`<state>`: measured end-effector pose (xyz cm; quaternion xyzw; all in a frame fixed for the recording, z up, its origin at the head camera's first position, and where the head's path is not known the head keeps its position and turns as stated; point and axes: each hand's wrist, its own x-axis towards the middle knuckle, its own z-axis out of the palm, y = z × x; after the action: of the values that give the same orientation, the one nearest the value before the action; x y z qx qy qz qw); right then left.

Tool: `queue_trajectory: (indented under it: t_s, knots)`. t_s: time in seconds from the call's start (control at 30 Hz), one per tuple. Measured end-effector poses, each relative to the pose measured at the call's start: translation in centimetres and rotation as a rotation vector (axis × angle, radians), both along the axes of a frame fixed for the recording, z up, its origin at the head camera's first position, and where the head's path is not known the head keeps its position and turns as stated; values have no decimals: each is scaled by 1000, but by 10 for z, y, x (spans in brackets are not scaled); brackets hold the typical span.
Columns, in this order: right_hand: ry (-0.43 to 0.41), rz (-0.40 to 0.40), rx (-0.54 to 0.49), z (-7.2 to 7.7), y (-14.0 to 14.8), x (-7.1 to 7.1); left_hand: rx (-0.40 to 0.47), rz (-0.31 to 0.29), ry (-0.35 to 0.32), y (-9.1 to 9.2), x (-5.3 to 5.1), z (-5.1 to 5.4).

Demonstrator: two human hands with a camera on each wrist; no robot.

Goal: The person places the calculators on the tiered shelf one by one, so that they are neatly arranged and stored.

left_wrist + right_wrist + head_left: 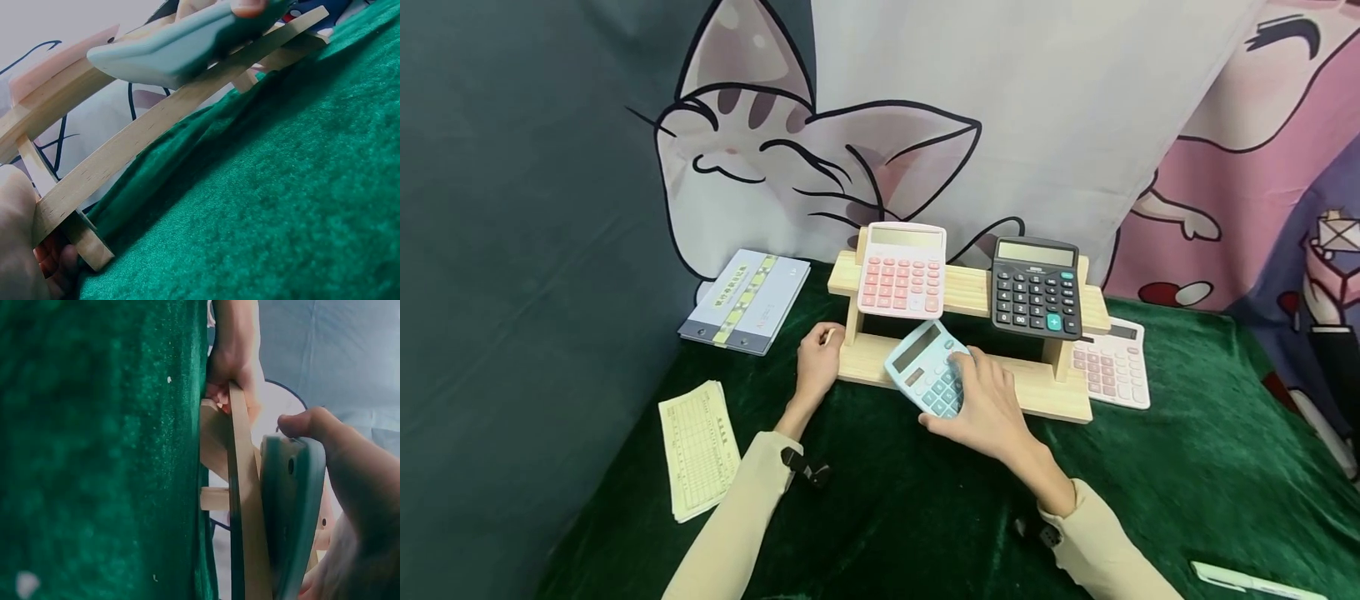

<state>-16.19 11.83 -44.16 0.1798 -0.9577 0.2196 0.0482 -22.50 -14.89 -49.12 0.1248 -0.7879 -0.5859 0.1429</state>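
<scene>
A two-tier wooden display rack (966, 292) stands on the green cloth. At its left end my left hand (820, 362) grips the lower board (125, 144), fingers curled beneath it in the left wrist view. My right hand (996, 408) holds a light blue calculator (917, 362) by its edges, tilted, at the front of the lower tier. The right wrist view shows the calculator's underside (290, 506) close to that board; whether they touch I cannot tell. On the upper tier lean a pink calculator (904, 271) and a black calculator (1036, 287).
Behind the rack's right end lies a white calculator with pink keys (1112, 362). A grey binder (748, 300) is at the back left, with a stack of yellow printed forms (700, 450) nearer. A white pen (1255, 581) lies at the front right. Printed curtains hang behind.
</scene>
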Motion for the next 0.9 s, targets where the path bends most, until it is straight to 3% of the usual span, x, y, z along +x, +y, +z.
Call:
queue_trajectory:
  t_s: [0.27, 0.43, 0.53, 0.73, 0.9]
  knots:
    - [13, -33, 27, -3, 0, -2, 0, 3, -9, 0, 2, 0]
    - [-36, -32, 16, -1, 3, -2, -6, 1, -5, 1, 1, 0]
    - [-86, 32, -1, 7, 11, -4, -4, 2, -8, 1, 1, 1]
    - [-136, 243, -57, 27, 38, -9, -1, -2, -8, 2, 1, 1]
    - [-194, 313, -63, 30, 49, -12, 3, -1, -8, 1, 2, 2]
